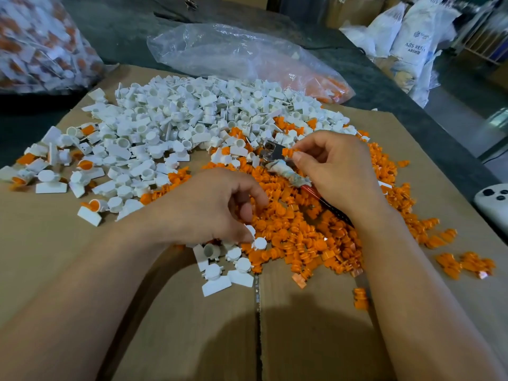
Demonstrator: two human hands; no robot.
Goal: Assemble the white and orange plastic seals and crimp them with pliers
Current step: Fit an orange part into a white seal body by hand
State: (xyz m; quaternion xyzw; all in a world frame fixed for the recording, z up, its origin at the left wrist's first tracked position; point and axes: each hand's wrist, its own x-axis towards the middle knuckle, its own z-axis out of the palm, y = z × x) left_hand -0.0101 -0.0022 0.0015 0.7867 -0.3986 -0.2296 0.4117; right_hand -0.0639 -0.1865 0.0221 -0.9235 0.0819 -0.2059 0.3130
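Note:
A big heap of white seal bodies (176, 116) covers the far left of the flattened cardboard (316, 325). Orange inserts (308, 229) lie piled in the middle and right. My left hand (209, 204) hovers low over the near edge of the orange pile, its fingertips pinching a white seal body (259, 242). My right hand (338, 166) pinches one orange insert (290, 153) at its fingertips. The pliers (277, 160), with a rag-wrapped handle, run under that palm, metal jaws pointing away from me.
A few assembled white-and-orange seals (85, 165) lie at the left edge. A clear bag (242, 56) of orange parts lies behind the heap, another full bag (41, 42) at far left. A white device (494, 202) sits at the right edge.

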